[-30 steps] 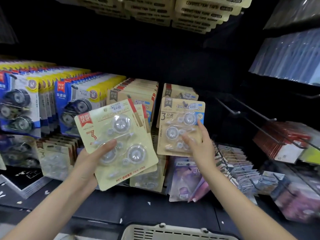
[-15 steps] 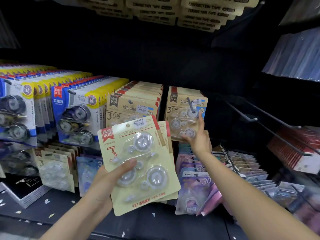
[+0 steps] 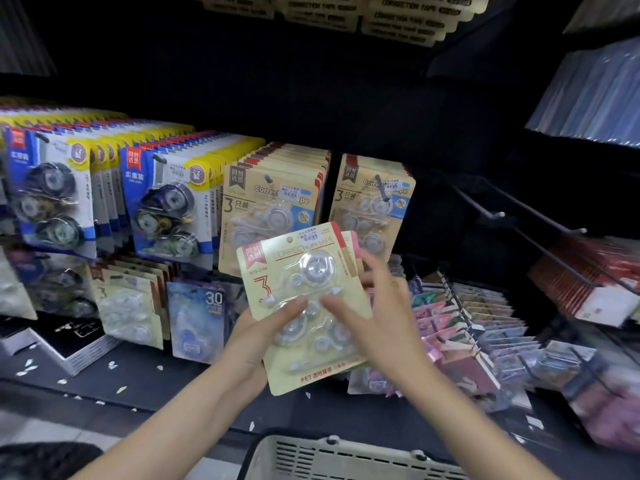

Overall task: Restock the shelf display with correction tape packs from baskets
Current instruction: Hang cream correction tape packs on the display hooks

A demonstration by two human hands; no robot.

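While the basket (image 3: 346, 455) sat at the bottom edge of view, below the front edge of the shelf (image 3: 166, 382), the person held a small stack of packs (image 3: 304, 306) just above it. Their left hand (image 3: 256, 344) gripped the stack from behind at its lower left, thumb curled onto the front blister. Their right hand (image 3: 377, 323) lay half open on the right side, thumb on the blister and fingers reaching round the right edge; whether it pinched one pack I could not tell. To do this step well, I judged they should peel off just the front pack, keep its hang hole up and slide it squarely onto a peg. Farther back, matching beige packs hung in two rows (image 3: 370, 206), the right row's peg tip showing.
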